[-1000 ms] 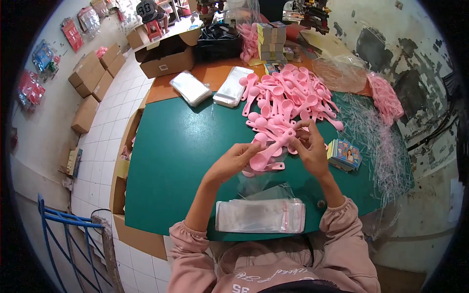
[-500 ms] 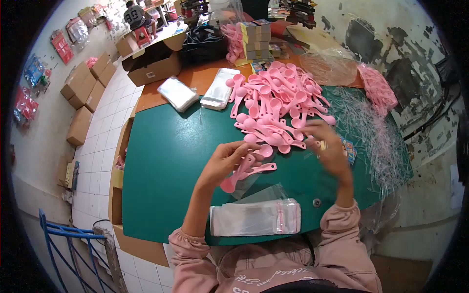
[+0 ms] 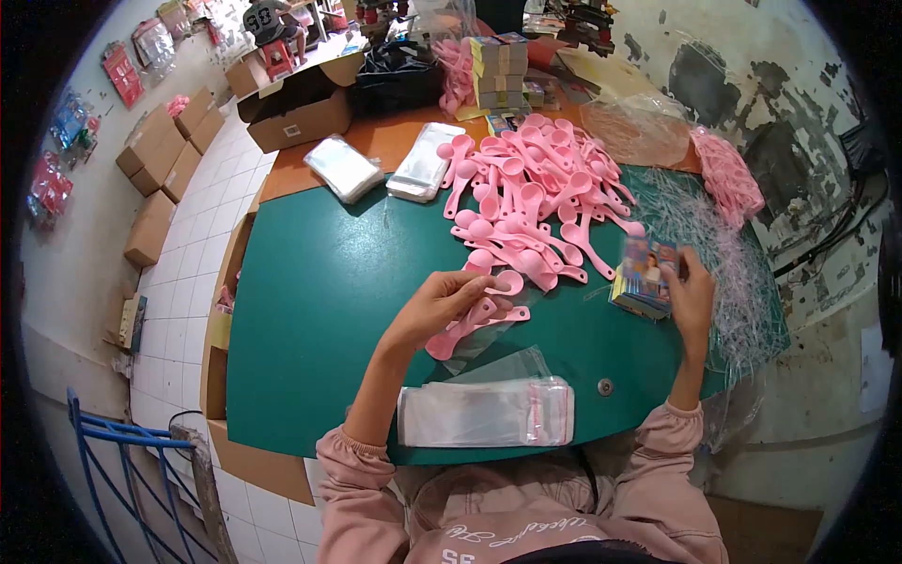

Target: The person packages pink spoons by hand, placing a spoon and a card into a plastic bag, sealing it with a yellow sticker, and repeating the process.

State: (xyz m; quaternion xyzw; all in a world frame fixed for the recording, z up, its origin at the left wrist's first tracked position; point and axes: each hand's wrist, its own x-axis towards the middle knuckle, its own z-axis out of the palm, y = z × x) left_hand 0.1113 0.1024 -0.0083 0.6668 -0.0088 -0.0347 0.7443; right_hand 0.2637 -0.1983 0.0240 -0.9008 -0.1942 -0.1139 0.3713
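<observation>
My left hand (image 3: 449, 301) is closed on pink measuring spoons (image 3: 445, 344), just in front of the spoon pile. Clear film shows around these spoons, though how it wraps them is hard to make out. My right hand (image 3: 693, 289) grips the edge of a printed card (image 3: 650, 263), with thumb and fingers at its right side. Under that card sits a small stack of cards (image 3: 639, 303), right of the pile. The heaped pink spoons (image 3: 536, 179) cover the back middle of the green table. Nearest my body lies a flat stack of clear plastic bags (image 3: 470, 414).
Two more bag stacks (image 3: 343, 169) (image 3: 423, 162) lie at the back left. Tangled clear strips (image 3: 723, 273) cover the right side, near a pink bundle (image 3: 728, 179). An open carton (image 3: 296, 117) and banded stacks (image 3: 500, 70) stand behind. Another person (image 3: 268, 23) sits far back.
My right hand has moved right from beside the spoon pile to the card stack and now grips a card. The left hand stays nearly in place, still holding the spoons.
</observation>
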